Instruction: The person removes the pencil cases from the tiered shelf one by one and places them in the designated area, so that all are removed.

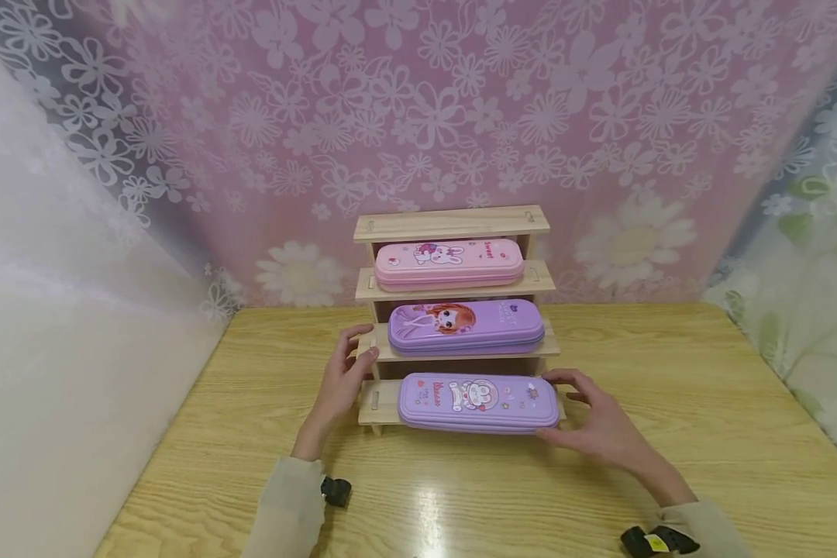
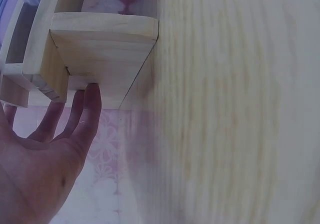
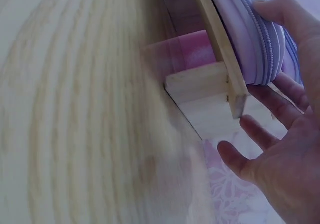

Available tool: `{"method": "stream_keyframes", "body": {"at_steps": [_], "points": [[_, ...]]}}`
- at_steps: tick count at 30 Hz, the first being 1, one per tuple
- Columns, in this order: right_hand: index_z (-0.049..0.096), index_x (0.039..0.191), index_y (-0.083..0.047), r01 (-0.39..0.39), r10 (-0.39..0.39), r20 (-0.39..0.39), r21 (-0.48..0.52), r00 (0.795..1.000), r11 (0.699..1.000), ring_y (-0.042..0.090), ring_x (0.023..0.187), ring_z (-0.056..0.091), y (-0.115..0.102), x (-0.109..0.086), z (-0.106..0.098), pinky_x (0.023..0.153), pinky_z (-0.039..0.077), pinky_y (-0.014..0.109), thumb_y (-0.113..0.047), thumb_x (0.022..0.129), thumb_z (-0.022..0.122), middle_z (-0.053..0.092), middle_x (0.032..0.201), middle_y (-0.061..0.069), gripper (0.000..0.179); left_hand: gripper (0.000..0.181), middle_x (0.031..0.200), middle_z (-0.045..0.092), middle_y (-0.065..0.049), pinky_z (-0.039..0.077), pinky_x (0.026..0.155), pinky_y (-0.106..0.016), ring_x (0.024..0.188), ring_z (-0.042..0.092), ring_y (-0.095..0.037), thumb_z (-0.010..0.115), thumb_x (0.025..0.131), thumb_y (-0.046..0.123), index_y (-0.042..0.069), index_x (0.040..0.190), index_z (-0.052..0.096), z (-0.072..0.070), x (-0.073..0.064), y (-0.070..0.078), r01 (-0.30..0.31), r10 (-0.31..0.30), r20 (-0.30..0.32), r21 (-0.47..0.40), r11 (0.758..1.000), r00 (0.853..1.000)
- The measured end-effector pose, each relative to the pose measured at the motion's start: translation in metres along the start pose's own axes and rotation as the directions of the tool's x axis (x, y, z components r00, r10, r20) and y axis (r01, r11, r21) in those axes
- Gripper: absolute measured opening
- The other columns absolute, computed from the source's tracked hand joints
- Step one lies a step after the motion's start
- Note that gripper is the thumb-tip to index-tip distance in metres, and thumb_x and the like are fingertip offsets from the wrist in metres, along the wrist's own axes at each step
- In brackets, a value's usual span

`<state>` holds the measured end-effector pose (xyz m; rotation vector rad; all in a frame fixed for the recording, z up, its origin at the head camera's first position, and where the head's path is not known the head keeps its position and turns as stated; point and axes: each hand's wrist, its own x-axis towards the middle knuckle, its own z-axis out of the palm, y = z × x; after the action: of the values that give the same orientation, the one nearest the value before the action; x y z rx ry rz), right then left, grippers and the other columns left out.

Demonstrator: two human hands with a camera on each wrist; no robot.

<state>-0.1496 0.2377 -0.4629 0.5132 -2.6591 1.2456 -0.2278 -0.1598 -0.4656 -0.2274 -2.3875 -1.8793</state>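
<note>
Head view, and the lilac pencil case [image 1: 477, 402] sits on the lowest step of the wooden rack [image 1: 453, 225], closer to its right end, its front edge reaching just past the board. Right hand [image 1: 596, 422] is on it — thumb at the near corner, fingers at the far corner, pinching the case by its right end. Over on the other side, the left hand [image 1: 342, 376] holds the left end of the next step up, thumb toward the front, index finger toward the back. So the hands are well apart, one at each end of the rack!

Up the steps we go: a purple pencil case [image 1: 466, 325] with a red-haired doll lies on the second step, and above it a pink pencil case [image 1: 449, 263] shows a rabbit and the word "Sweet".

Right wrist view now: the thumb presses beside the zipper [image 3: 265, 39], while the lower fingers spread loosely beneath, near the board's end. Left wrist view: fingers reach in by the rack's side panel; the thumb is out of sight there. All this on a wood-grain table [image 1: 669, 372], before a pink floral curtain [image 1: 425, 116].
</note>
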Motion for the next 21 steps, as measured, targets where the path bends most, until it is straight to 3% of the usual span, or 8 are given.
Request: {"method": "stream_keyframes", "body": {"at_steps": [4,10,12,17,21], "points": [[0.055,0.143,-0.015,0.029,-0.031,0.03,0.059,0.999,0.998,-0.009,0.121,0.048,0.005,-0.003,-0.01,0.095,0.055,0.036,-0.019,0.074,0.093,0.061,0.134,0.003,0.078,0.038,0.137,0.055,-0.01,0.058,0.087,-0.041,0.114,0.061,-0.032,0.059,0.103,0.024,0.031,0.14,0.053,0.001,-0.001,0.002,0.006,-0.006,-0.004,-0.004,1.0,1.0],[0.053,0.143,-0.012,0.021,-0.043,0.105,0.206,0.994,0.978,-0.003,0.114,0.057,0.017,-0.006,-0.031,0.09,0.053,0.019,-0.008,0.08,0.087,0.058,0.133,-0.009,0.071,0.038,0.136,0.054,-0.012,0.059,0.084,-0.04,0.109,0.063,-0.037,0.058,0.103,0.023,0.03,0.14,0.053,0.002,0.0,0.003,0.011,-0.011,0.002,-0.019,1.0,1.0],[0.048,0.144,-0.005,-0.005,-0.044,0.15,0.312,0.988,0.95,-0.001,0.113,0.061,0.021,-0.008,-0.038,0.089,0.056,0.02,-0.001,0.084,0.081,0.055,0.135,-0.011,0.069,0.038,0.136,0.054,-0.012,0.06,0.084,-0.04,0.108,0.063,-0.036,0.058,0.103,0.023,0.031,0.141,0.052,0.002,0.0,0.003,0.016,-0.016,0.005,-0.021,1.0,1.0],[0.035,0.148,0.006,-0.056,-0.079,0.218,0.549,0.973,0.834,0.007,0.113,0.068,0.029,-0.012,-0.054,0.085,0.062,0.03,0.015,0.087,0.067,0.052,0.141,-0.008,0.069,0.038,0.137,0.053,-0.011,0.06,0.085,-0.041,0.109,0.062,-0.031,0.058,0.103,0.024,0.03,0.14,0.052,0.001,0.002,0.002,0.027,-0.027,0.009,-0.036,0.999,1.0],[0.034,0.15,0.005,-0.049,-0.098,0.218,0.585,0.971,0.809,0.008,0.114,0.068,0.034,-0.016,-0.064,0.084,0.062,0.032,0.018,0.088,0.065,0.051,0.144,-0.008,0.071,0.037,0.138,0.054,-0.011,0.061,0.081,-0.039,0.109,0.062,-0.03,0.059,0.103,0.023,0.027,0.139,0.052,0.0,0.005,0.002,0.029,-0.029,0.01,-0.056,0.998,1.0]]}}
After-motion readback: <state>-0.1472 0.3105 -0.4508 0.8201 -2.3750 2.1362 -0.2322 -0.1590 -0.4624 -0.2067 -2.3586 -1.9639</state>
